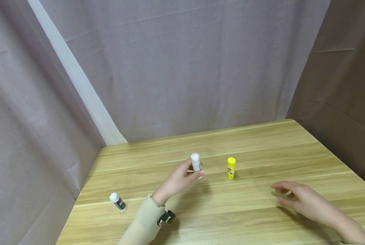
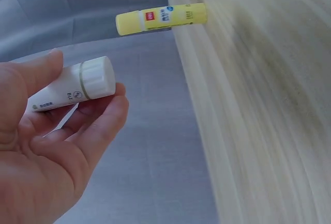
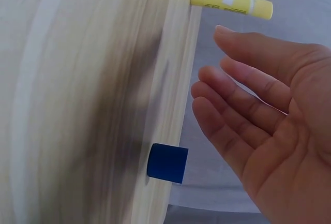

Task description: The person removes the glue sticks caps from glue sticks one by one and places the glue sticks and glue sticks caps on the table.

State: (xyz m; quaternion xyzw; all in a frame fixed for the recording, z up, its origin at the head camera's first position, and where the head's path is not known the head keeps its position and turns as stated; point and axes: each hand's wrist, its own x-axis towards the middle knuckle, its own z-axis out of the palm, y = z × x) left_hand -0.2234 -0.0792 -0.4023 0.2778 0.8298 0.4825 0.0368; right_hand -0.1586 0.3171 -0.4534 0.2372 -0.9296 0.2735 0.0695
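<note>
My left hand (image 1: 177,180) pinches a white glue stick (image 1: 196,162) between thumb and fingers, held above the table. In the left wrist view the white glue stick (image 2: 77,84) shows small print and a thin band below its cap. To its right a yellow glue stick (image 1: 230,168) with a red and blue label stands upright on the table. My right hand (image 1: 305,202) hovers over the table at the right, fingers loosely bent and holding nothing. A short blue cylinder (image 3: 168,163) stands on the table near that hand in the right wrist view; I cannot make it out in the head view.
A small white-capped stick with a dark label (image 1: 118,202) stands at the table's left side. The wood-grain table (image 1: 262,146) ends at the back against a grey curtain (image 1: 170,68). Darker cloth (image 1: 347,85) hangs along the right side.
</note>
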